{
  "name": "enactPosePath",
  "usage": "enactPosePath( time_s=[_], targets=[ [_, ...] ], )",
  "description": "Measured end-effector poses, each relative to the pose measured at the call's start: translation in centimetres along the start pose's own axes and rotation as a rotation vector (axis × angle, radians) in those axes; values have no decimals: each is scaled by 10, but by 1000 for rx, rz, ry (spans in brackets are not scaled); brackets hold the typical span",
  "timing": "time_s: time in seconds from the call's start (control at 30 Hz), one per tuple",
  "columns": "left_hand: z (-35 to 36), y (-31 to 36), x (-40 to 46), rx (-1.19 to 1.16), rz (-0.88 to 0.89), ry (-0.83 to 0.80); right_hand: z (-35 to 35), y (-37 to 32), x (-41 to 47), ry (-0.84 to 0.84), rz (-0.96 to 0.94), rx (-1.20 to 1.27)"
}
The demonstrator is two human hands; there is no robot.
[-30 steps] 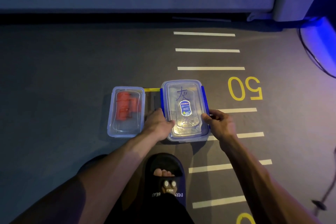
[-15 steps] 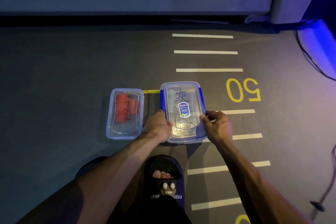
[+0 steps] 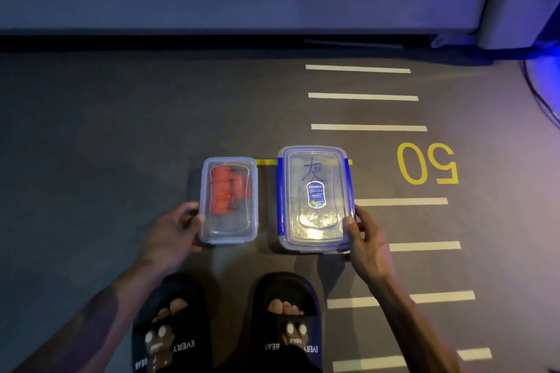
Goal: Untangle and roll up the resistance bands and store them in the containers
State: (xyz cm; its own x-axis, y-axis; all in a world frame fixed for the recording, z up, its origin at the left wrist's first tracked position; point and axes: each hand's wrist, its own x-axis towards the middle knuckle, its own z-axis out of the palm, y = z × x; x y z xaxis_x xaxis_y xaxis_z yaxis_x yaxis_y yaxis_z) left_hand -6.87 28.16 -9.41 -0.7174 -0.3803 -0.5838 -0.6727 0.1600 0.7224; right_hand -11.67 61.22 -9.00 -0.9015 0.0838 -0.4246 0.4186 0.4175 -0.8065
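The left hand (image 3: 172, 233) grips the near left corner of the small container (image 3: 228, 200), thumb on the lid edge and fingers curled round the side. The right hand (image 3: 365, 239) grips the near right corner of the large container (image 3: 315, 198) the same way, thumb on the lid, fingers tucked under the rim. Both boxes sit lidded on the floor (image 3: 106, 130), side by side with a gap between, just in front of the person's two slippers (image 3: 286, 321). Rolled red resistance bands (image 3: 225, 188) lie inside the small container, towards its far end; whether the large one holds any I cannot tell through its glare. The large lid's blue side latches look folded down. Judging by this, storing is all but done; the next move probably calls for checking the lids are sealed, or lifting both boxes level.
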Motion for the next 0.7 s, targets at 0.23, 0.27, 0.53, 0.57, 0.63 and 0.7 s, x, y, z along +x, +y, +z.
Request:
enactPosePath(
  time_s=[0.23, 0.27, 0.53, 0.57, 0.63, 0.7],
  targets=[
    [14, 29, 31, -159, 37, 68, 28, -20, 31, 17, 14, 79],
    [13, 35, 41, -165, 36, 68, 30, -26, 39, 29, 13, 92],
    [18, 90, 132, -114, 147, 87, 38, -89, 132, 24, 44, 193],
    [19, 92, 138, -106, 158, 83, 38, -94, 139, 22, 59, 211],
    [18, 91, 145, -104, 174, 80, 37, -96, 147, 1, 79, 227],
    [18, 85, 150, -112, 183, 62, 36, -94, 152, -4, 80, 207]
  ],
)
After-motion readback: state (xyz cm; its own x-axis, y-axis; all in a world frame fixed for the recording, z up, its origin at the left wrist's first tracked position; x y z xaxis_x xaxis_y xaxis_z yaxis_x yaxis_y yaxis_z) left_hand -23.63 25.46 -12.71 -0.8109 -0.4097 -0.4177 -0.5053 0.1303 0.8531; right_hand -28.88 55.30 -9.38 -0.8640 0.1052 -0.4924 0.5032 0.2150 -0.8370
